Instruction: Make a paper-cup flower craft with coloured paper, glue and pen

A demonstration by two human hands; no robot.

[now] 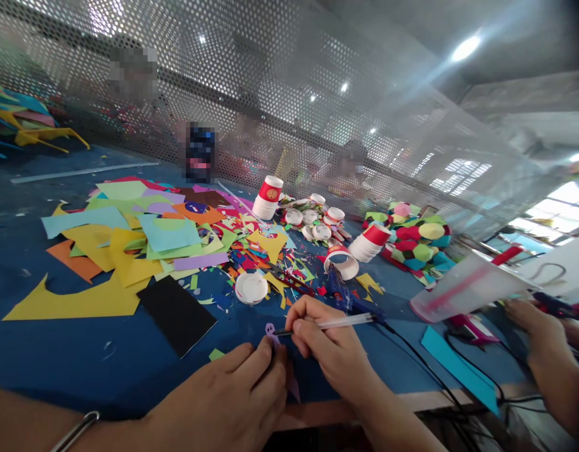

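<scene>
My right hand point(330, 351) is closed around a pen point(348, 321) with a clear barrel, held at a low slant. The pen's dark tip meets a small purple paper piece point(270, 328) bearing dark marks. Fingers of my left hand point(228, 392) press that piece against the table near its front edge and cover most of it. Beyond my left hand lies a black paper rectangle point(177, 316). A white paper cup point(251, 288) stands past the fingertips, and a blue glue gun point(337, 285) rests behind my right hand.
Colored paper sheets point(124, 248) and scraps spread over the blue table point(110, 351). Stacked red-and-white cups point(267, 198) stand farther back. On the right are a frosted container point(468, 285), a blue paper strip point(459, 370), black cables and another person's hand point(529, 320). A perforated metal screen point(270, 81) rises behind.
</scene>
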